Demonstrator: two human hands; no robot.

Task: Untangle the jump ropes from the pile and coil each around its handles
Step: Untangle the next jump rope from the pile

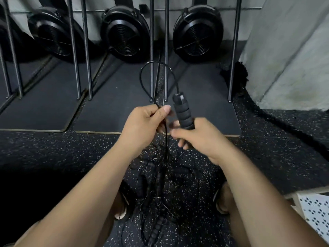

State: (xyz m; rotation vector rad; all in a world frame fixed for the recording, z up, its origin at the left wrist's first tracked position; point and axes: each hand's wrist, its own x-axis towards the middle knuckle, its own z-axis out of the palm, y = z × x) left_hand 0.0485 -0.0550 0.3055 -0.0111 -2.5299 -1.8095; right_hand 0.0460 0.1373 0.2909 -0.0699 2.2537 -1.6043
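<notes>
Right hand (199, 138) grips the lower end of a black ribbed handle (182, 113), held upright. Its cord (144, 81) loops over to the left hand (142, 125), which pinches it; below both, the tangled pile (160, 184) lies on the speckled floor (267, 157)

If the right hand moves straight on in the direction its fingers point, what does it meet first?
Probably the black cord hanging from the left hand, just ahead of the right hand, which grips a handle; depth is unclear.
</notes>
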